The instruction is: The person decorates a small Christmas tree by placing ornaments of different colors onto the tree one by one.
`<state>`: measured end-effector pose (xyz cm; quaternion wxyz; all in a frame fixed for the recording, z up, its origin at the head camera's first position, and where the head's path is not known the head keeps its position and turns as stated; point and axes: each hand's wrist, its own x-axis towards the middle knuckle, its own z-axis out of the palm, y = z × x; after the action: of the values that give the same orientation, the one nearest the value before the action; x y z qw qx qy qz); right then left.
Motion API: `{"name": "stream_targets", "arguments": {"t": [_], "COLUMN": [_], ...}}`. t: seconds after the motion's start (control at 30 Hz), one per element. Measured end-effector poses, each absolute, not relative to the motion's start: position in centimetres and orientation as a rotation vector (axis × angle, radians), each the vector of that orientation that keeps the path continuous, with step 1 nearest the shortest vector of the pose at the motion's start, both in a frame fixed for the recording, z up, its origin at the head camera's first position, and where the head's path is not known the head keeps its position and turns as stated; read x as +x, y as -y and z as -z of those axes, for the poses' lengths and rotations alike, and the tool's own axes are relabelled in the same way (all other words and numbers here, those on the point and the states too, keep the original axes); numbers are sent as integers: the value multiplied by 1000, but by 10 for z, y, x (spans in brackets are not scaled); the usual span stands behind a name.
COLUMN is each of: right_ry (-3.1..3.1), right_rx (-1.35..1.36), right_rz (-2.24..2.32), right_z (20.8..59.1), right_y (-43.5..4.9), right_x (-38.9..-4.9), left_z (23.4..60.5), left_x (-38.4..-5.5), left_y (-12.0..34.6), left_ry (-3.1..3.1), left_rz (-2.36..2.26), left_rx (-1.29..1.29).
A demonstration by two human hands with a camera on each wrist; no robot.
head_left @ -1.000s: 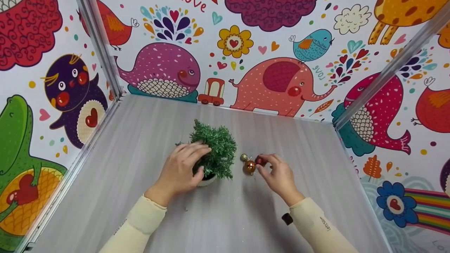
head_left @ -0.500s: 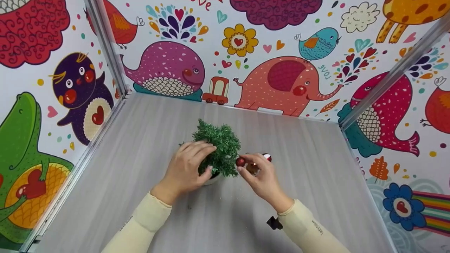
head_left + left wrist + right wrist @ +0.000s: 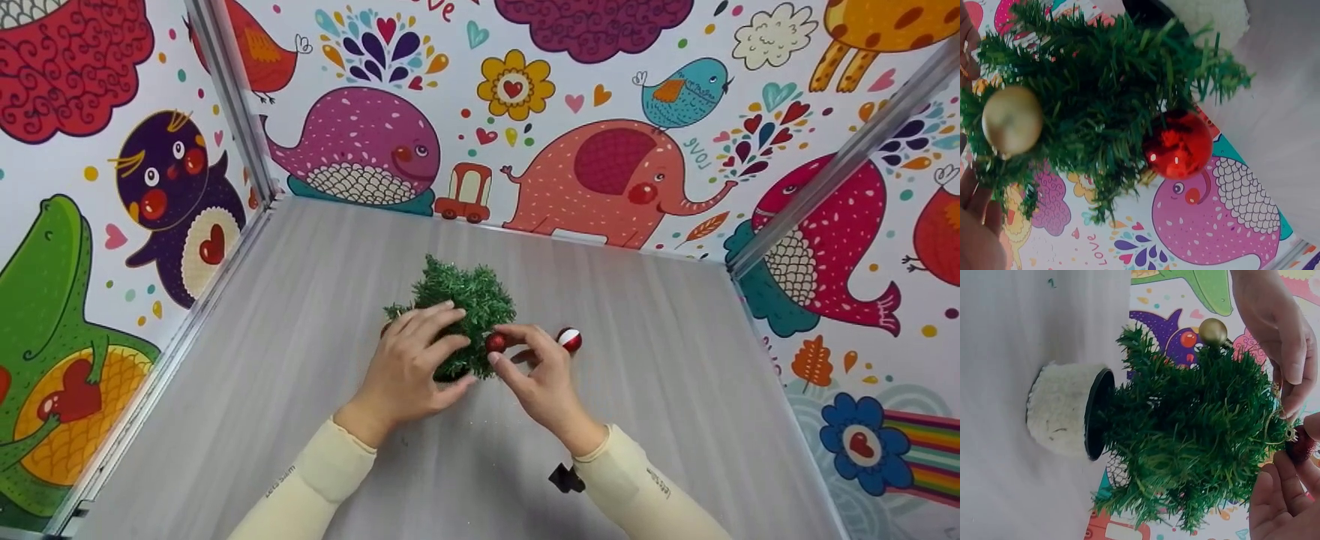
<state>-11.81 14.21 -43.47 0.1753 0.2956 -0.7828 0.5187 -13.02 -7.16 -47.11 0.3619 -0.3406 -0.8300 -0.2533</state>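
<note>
A small green artificial Christmas tree point(image 3: 466, 292) stands in a white pot point(image 3: 1061, 408). My left hand point(image 3: 409, 366) lies against its near left side, fingers gently bent among the branches and thumb apart. Between thumb and fingers my right hand point(image 3: 546, 381) pinches a red glittery ball ornament point(image 3: 496, 343) at the tree's right side. A gold loop point(image 3: 1275, 422) from this ornament lies by the left fingertips; whether they hold it cannot be told. On the branches hang a gold ball point(image 3: 1012, 121) and a shiny red ball point(image 3: 1178, 144).
A red and white ball point(image 3: 569, 340) rests on the grey table point(image 3: 637, 300), just right of my right hand, which hides the spot where other ornaments lay. Walls with printed animals point(image 3: 600, 180) close off the back and both sides.
My right hand has picked up the red glittery ball from the table and carried it left to the tree. My left hand has shifted slightly right along the branches, its thumb now further right.
</note>
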Motion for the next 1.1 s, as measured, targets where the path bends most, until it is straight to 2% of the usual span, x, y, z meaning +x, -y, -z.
{"name": "stream_targets", "arguments": {"t": [0.77,0.87,1.1], "right_ry": [2187,2180,2177], "right_rx": [773,773,801], "right_rz": [-1687,-1658,-1334], "right_z": [439,446,492], "right_y": [-134,-135,-144], "right_x": [-113,-114,-123], "left_z": [481,479,474], "left_x": [-131,-130,-129], "left_y": [58,61,69], "left_ry": [2037,2021,2024], "left_rz": [626,647,688], "left_rx": [-770,-773,-781]}}
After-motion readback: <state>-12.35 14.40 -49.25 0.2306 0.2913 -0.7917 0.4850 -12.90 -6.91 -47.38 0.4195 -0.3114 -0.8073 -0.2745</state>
